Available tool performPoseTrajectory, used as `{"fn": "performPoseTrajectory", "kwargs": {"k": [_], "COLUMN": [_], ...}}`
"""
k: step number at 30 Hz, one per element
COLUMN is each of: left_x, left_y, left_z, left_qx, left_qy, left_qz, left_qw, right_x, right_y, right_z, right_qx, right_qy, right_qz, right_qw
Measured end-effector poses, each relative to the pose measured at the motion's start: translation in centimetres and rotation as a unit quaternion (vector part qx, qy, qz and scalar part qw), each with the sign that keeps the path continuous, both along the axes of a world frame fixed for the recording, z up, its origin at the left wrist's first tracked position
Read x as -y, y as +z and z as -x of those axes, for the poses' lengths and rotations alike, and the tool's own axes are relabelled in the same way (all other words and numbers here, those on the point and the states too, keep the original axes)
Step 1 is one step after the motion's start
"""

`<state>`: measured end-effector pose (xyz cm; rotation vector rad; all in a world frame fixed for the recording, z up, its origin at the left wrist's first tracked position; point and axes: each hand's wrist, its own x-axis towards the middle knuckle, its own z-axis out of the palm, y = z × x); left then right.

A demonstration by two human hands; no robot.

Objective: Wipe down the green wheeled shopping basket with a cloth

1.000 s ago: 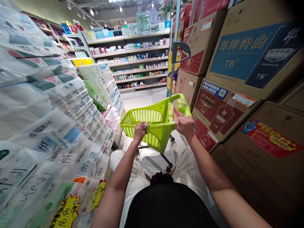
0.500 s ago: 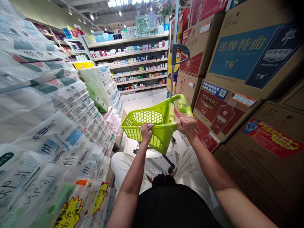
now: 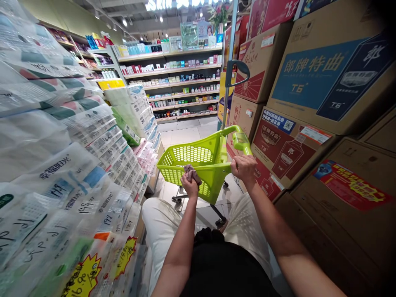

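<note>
A lime-green shopping cart (image 3: pixel 213 181) with a perforated basket stands on the floor in front of my legs, its handle side toward the right. My left hand (image 3: pixel 189 188) is closed on a crumpled greyish-pink cloth (image 3: pixel 192 172), which lies against the basket's near side just below the rim. My right hand (image 3: pixel 244 168) is wrapped round the lower end of the cart's green handle (image 3: pixel 240 140). No goods show in the visible part of the basket.
Packs of tissue paper (image 3: pixel 105 136) are piled high on the left. Stacked cardboard boxes (image 3: pixel 312 74) rise on the right. A metal pole with a dark grey handle (image 3: pixel 238 73) stands behind the cart. Shelves of small products (image 3: pixel 185 84) line the back, beyond pale floor tiles (image 3: pixel 181 137).
My left hand has turned and dropped slightly, and much more of the cloth now shows in it. My right hand keeps its hold on the cart handle.
</note>
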<state>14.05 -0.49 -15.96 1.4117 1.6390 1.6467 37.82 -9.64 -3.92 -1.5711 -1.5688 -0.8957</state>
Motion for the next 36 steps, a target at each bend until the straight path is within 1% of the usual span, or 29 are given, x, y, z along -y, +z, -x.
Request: {"fn": "performPoseTrajectory", "kwargs": {"k": [3,6,9,12,14,16,22,27,30,33,36], "left_x": [0.1,0.4,0.7,1.0,1.1,1.1,0.6,0.8,0.9,0.8,0.7], "left_y": [0.1,0.4,0.8,1.1,1.4,1.5,1.7,1.9,2.2,2.3,2.4], "left_z": [-1.0,-2.1,-2.3,-1.8,-1.3,-0.9,0.2,0.7,0.6,0.2,-0.3], "left_qx": [-0.005,-0.002,0.001,-0.004,-0.007,0.0,0.023,-0.005,-0.011,-0.023,-0.036], "left_qy": [-0.02,-0.02,-0.038,-0.058,-0.055,-0.055,-0.099,-0.102,-0.136,-0.183,-0.186], "left_qz": [-0.003,-0.011,-0.006,0.003,0.006,0.0,-0.023,-0.07,-0.101,-0.075,-0.042], "left_qw": [1.0,1.0,0.999,0.998,0.998,0.998,0.995,0.992,0.985,0.98,0.981], "right_x": [0.0,0.1,0.2,0.2,0.2,0.3,0.4,0.5,0.4,0.4,0.4], "right_y": [0.0,0.2,0.2,0.2,0.2,0.1,0.2,0.3,0.3,0.2,0.3], "right_z": [-0.1,-0.1,-0.1,-0.1,-0.1,-0.1,-0.1,0.0,-0.1,-0.1,-0.1], "right_qx": [0.0,0.002,0.001,-0.003,0.0,0.002,-0.003,0.002,0.003,0.002,-0.01], "right_qy": [-0.002,-0.002,-0.001,0.002,0.0,-0.002,-0.002,-0.007,-0.007,0.001,0.002], "right_qz": [-0.007,-0.01,-0.004,-0.003,-0.002,0.002,0.013,0.01,0.007,0.0,0.006], "right_qw": [1.0,1.0,1.0,1.0,1.0,1.0,1.0,1.0,1.0,1.0,1.0]}}
